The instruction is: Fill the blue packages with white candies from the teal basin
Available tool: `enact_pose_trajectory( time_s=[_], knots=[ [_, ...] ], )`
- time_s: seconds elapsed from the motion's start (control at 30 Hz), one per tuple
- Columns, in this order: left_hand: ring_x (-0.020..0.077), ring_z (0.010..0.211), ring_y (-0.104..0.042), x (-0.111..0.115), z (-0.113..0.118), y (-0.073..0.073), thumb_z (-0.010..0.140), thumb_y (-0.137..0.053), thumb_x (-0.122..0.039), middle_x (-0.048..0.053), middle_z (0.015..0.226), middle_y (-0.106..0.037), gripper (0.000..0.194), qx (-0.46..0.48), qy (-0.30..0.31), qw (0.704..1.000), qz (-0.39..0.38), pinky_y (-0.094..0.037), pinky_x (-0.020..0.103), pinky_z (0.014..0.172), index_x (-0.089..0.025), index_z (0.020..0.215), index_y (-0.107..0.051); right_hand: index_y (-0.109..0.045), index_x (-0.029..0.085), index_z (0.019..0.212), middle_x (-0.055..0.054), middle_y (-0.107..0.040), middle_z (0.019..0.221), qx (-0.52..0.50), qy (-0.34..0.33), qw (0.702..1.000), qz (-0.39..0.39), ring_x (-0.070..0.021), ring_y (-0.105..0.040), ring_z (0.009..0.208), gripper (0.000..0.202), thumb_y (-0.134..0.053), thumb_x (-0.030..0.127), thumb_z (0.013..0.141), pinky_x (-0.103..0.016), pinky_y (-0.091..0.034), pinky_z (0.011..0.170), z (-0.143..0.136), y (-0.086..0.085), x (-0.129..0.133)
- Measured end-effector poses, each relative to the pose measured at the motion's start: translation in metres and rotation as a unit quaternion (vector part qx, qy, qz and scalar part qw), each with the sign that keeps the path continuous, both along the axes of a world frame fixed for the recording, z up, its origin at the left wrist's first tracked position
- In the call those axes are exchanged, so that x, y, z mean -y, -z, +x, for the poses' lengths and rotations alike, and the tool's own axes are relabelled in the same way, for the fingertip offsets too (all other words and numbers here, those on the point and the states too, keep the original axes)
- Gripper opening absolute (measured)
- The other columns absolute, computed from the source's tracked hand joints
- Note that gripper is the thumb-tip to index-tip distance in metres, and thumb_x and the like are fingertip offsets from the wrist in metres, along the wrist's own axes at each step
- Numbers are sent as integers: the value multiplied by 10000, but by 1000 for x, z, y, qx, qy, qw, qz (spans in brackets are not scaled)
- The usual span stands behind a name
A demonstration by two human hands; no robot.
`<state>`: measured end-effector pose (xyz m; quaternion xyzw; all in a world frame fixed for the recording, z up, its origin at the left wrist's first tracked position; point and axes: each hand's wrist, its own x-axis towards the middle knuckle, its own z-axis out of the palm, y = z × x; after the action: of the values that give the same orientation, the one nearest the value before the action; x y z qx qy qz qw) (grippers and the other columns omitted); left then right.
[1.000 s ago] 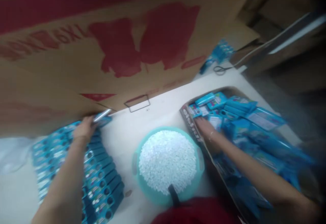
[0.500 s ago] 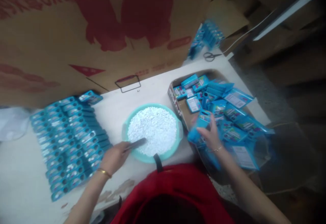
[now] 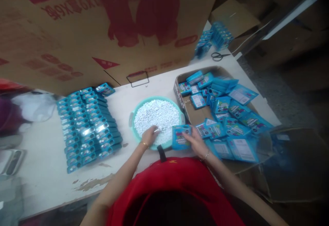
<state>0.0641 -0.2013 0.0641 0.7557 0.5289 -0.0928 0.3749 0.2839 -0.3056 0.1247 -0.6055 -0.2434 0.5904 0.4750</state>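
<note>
A pale green plastic basin [image 3: 132, 126] full of small white pellets [image 3: 156, 116] stands in front of me. Over its near left part is my left hand [image 3: 149, 136], closed on a narrow grey scoop-like tool [image 3: 156, 129]; only a bit of it shows, the rest hidden by fingers or pellets. My right hand [image 3: 197, 143] grips a flat blue printed packet [image 3: 180, 137] by its right side, thumb on the front. This packet covers the basin's near right rim. Whether its top is open I cannot tell.
To the right, a shallow cardboard tray [image 3: 177, 85] holds many loose blue packets [image 3: 238, 128]. Rows of blue boxes [image 3: 89, 130] stand at left. A large carton [image 3: 108, 30] walls off the back. Scissors [image 3: 218, 56] and more stacked blue packs [image 3: 221, 34] lie at far right.
My right hand has brought a blue packet from the tray leftward to the basin's edge. My left hand has moved right, lowering the grey tool among the pellets. The camera view has shifted.
</note>
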Motion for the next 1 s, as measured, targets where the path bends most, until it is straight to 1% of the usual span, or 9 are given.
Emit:
enact_pose_trajectory(
  time_s=[0.13,0.23,0.33,0.47,0.57,0.77,0.83,0.9,1.0],
  knots=[
    [184,917,-621,-17,-32,-30,897,-447,-414,61,1053,-667,307,70,-5,997,16,-481,318,853,-208,1102,-547,-484,234,1136,-74,-615,1124,162,-46,984,60,-237,-599,1061,454,-682,394,758,-421,-493,945,4,11,-6],
    [191,911,-615,-33,-49,-63,885,-459,-429,70,1039,-659,324,125,13,991,51,-484,340,857,-202,1094,-559,-506,232,1164,-88,-599,1134,292,-66,946,121,-257,-571,1087,401,-625,375,808,-440,-466,964,1,21,-17],
    [180,874,-618,-46,-52,-99,887,-460,-433,60,997,-665,320,127,59,987,76,-493,323,823,-207,1088,-565,-521,231,1164,-94,-601,1113,353,-90,914,178,-263,-570,1078,346,-581,334,839,-437,-471,950,-5,26,-30],
    [178,895,-624,-56,-38,-137,908,-435,-381,52,1016,-666,270,89,166,977,97,-489,311,802,-217,1074,-570,-513,229,1175,-98,-596,1114,355,-124,898,227,-255,-565,1081,321,-536,270,858,-430,-476,945,-17,25,-44],
    [199,892,-622,-58,-19,-157,914,-423,-343,57,983,-662,240,5,241,963,124,-483,311,738,-211,1034,-583,-510,219,1182,-104,-593,1122,366,-131,889,240,-259,-553,1092,332,-526,229,850,-443,-473,947,-22,23,-47],
    [206,740,-589,-43,26,-197,910,-396,-201,88,833,-638,214,-136,317,920,185,-423,297,590,-159,891,-606,-505,226,1200,-105,-595,1122,380,-135,880,249,-261,-548,1084,343,-506,215,858,-461,-475,938,-24,28,-44],
    [218,751,-578,-41,28,-205,899,-385,-148,90,823,-631,225,-143,328,911,206,-419,309,593,-158,894,-611,-506,218,1196,-110,-594,1123,382,-128,880,250,-262,-545,1087,343,-502,204,854,-461,-473,941,-23,32,-43],
    [224,769,-570,-47,18,-202,899,-388,-154,87,826,-625,225,-143,319,909,227,-419,314,601,-167,923,-611,-507,212,1190,-112,-593,1126,379,-125,883,248,-261,-543,1092,346,-498,185,845,-460,-469,948,-22,37,-42],
    [232,779,-568,-68,-15,-173,914,-376,-209,94,831,-618,237,-180,258,915,254,-412,310,597,-171,968,-603,-508,217,1185,-107,-592,1139,369,-118,891,236,-260,-542,1108,343,-502,189,843,-457,-459,966,-18,41,-40]
  ],
)
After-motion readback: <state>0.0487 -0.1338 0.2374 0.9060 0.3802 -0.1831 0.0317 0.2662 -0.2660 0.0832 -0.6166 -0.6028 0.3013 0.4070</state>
